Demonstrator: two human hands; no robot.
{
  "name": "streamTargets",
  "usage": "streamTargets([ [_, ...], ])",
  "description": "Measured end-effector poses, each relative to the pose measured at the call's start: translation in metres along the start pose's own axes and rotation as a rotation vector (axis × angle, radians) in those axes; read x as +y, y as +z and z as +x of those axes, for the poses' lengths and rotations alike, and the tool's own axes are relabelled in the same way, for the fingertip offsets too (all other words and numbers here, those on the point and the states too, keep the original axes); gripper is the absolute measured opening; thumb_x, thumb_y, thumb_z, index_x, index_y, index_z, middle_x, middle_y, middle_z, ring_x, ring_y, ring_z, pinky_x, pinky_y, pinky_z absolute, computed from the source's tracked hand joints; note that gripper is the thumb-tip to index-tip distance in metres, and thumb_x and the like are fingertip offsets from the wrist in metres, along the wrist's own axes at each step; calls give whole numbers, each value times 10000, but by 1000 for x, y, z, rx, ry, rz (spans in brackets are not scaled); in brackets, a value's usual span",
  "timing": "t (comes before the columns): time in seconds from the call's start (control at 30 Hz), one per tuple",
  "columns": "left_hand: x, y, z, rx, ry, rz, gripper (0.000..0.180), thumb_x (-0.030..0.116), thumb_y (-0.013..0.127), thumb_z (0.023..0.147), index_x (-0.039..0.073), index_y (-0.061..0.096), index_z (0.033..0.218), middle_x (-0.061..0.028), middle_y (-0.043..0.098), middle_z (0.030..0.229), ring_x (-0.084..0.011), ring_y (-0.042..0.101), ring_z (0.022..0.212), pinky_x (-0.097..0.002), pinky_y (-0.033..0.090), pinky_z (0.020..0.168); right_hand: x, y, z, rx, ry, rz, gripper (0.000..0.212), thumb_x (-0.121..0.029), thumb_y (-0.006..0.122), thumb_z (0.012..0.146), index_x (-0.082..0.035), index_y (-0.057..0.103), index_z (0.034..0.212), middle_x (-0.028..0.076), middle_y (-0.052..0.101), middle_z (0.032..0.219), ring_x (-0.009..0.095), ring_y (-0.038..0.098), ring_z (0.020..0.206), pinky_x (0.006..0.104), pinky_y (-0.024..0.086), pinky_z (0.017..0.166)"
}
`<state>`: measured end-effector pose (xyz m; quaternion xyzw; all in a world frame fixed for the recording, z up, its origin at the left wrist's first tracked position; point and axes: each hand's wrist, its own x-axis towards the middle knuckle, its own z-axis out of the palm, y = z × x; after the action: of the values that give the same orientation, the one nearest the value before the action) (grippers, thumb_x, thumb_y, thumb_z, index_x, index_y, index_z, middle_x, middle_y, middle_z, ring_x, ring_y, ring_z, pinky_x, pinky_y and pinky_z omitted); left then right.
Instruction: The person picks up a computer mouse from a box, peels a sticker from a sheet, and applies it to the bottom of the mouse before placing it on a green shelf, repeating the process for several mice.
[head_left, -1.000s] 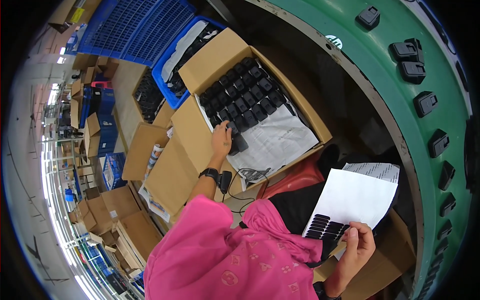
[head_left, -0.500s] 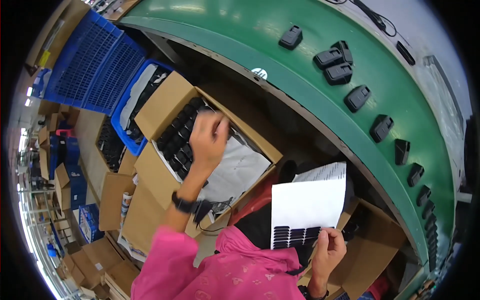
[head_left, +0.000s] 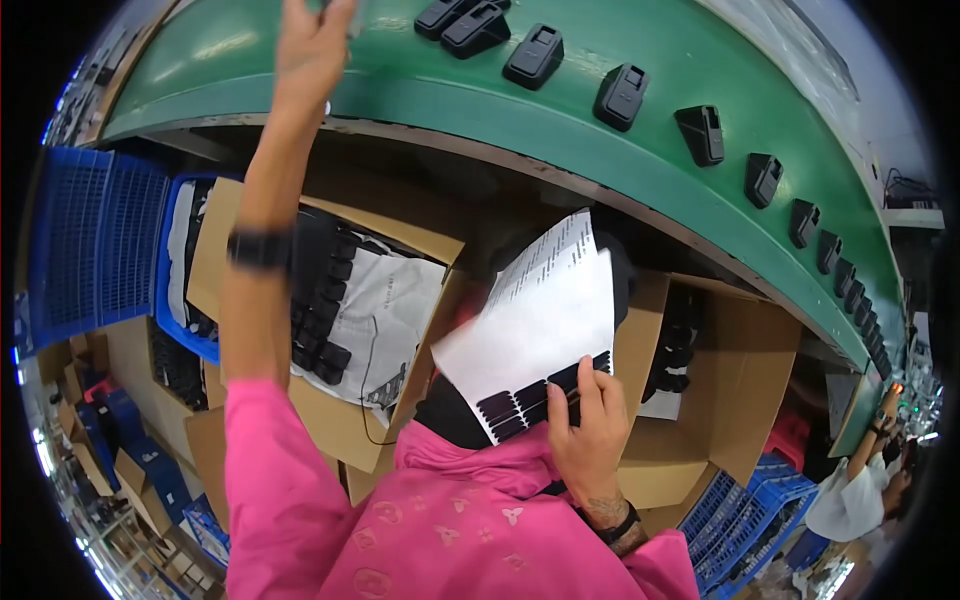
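My right hand [head_left: 590, 415] grips a white sheet [head_left: 545, 320] by its lower edge, thumb and fingers over rows of black stickers [head_left: 520, 410]. Loose upper pages with print fan away from it. At the top edge of the picture, my left hand [head_left: 312, 55] is stretched over the green table [head_left: 220, 75], blurred and partly cut off. Its fingers are drawn together, with a sliver of something dark between them that I cannot make out. To its right, black dock-like devices [head_left: 535, 55] run in a curved row along the table.
Below the table, a cardboard box [head_left: 425, 235] holds black pieces and white paper. Another open box [head_left: 735, 370] stands at the right. Blue crates [head_left: 95, 230] are at the left, with another blue crate [head_left: 745, 510] at lower right. A co-worker [head_left: 850, 500] is at far right.
My left hand has gone from above the cardboard box up to the green table. The view has turned to the right. The sheet in my right hand has tilted.
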<state>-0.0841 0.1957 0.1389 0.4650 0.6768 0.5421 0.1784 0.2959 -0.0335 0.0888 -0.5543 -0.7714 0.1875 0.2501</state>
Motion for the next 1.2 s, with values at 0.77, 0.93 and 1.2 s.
streamTargets([
  [0.77,68,48,-298,-774,-719,-1014,575,54,485,892,69,200,1392,-225,525,1226,-214,630,829,-289,514,707,19,-73,4,-83,262,675,66,0,579,874,14,514,873,94,540,804,146,541,654,268,432,571],
  [0.93,99,44,-300,-933,-540,-844,488,96,465,950,43,234,1376,-145,522,1154,-113,541,772,-236,456,655,-17,-90,40,-219,409,1164,52,-7,519,925,22,476,919,64,517,811,75,491,605,211,415,529],
  [1.2,113,40,-299,-857,-278,-741,450,141,462,974,54,256,1364,-151,549,1042,-218,582,894,-337,456,810,-37,-95,50,-175,427,1080,77,4,562,897,60,511,909,61,583,692,73,546,576,199,434,529],
])
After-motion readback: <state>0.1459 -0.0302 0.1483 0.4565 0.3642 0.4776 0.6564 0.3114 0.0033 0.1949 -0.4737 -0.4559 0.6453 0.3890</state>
